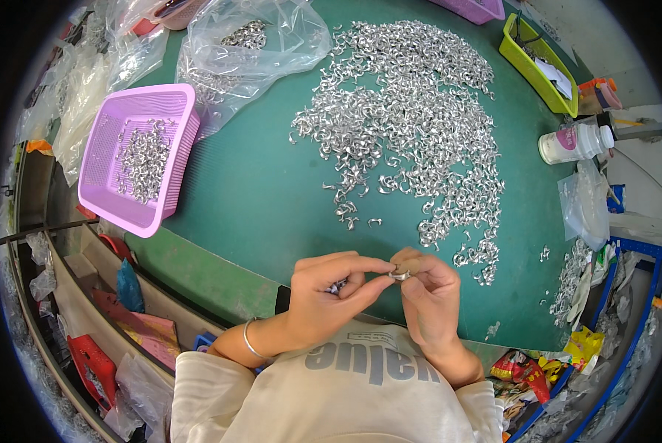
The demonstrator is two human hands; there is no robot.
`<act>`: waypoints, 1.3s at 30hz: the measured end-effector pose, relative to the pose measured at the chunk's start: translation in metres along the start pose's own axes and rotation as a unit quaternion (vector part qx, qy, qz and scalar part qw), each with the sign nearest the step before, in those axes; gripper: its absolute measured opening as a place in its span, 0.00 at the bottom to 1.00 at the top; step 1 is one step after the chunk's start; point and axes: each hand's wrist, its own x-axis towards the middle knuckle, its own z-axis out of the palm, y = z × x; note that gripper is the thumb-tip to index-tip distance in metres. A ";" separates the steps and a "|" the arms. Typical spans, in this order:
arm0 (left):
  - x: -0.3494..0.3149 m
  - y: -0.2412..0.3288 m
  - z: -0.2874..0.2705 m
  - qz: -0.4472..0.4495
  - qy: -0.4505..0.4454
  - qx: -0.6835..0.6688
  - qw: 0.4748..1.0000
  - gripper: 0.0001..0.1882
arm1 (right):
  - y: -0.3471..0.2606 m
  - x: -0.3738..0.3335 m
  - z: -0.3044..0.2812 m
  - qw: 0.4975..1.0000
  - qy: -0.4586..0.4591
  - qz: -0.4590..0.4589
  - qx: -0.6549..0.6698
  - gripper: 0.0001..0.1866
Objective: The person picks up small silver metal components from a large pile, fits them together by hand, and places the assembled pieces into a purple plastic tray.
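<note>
Close in front of me, my left hand (335,288) and my right hand (431,292) meet fingertip to fingertip. Between them they pinch a small shiny curved metal piece (401,275); its exact kind is too small to make out. More small metal pieces (337,286) lie in the curled palm of my left hand. Beyond my hands, a large pile of small curved silver metal pieces (419,96) spreads over the green table (250,177). A purple plastic basket (187,148) on the left holds more of them in a loose heap.
A clear plastic bag (287,52) with metal pieces lies at the back left. At the far right stand a lime-green basket (541,81) and a white bottle (567,144). Shelving with a red tray (91,369) is at lower left; blue racks (641,251) border the right.
</note>
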 end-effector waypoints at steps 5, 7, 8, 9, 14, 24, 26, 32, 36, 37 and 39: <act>-0.001 0.002 -0.001 0.024 0.005 -0.011 1.000 0.10 | -0.007 0.000 0.004 0.999 0.007 0.048 0.013 0.04; -0.001 0.003 0.001 0.023 0.003 -0.016 1.000 0.10 | -0.006 -0.001 0.002 0.995 0.005 0.090 0.049 0.05; -0.001 0.004 0.001 0.022 0.002 -0.019 1.000 0.10 | -0.004 -0.001 0.000 0.991 -0.002 0.107 0.076 0.06; -0.001 0.004 0.002 0.022 0.002 -0.019 1.000 0.10 | -0.002 -0.002 -0.002 0.987 -0.009 0.125 0.103 0.07; -0.002 0.005 0.003 0.030 0.002 -0.016 0.999 0.10 | -0.004 -0.004 -0.001 0.960 -0.014 0.194 0.201 0.09; -0.003 0.011 -0.001 0.030 -0.018 -0.006 0.999 0.09 | -0.005 -0.004 0.000 0.950 -0.036 0.210 0.229 0.08; -0.004 0.012 -0.001 0.029 -0.019 -0.003 0.999 0.09 | -0.005 -0.005 0.001 0.953 -0.029 0.205 0.222 0.07; -0.005 0.013 -0.001 0.034 -0.002 -0.002 0.999 0.10 | -0.010 -0.005 0.007 0.975 -0.028 0.159 0.150 0.04; -0.007 0.015 -0.002 0.042 -0.006 0.004 0.999 0.10 | -0.012 -0.005 0.009 0.991 -0.022 0.104 0.082 0.02; -0.007 0.015 -0.002 0.042 -0.006 0.004 0.999 0.10 | -0.013 -0.005 0.010 0.992 -0.024 0.096 0.075 0.02; -0.007 0.016 -0.003 0.042 -0.007 0.002 0.999 0.10 | -0.014 -0.005 0.012 0.995 -0.027 0.079 0.060 0.01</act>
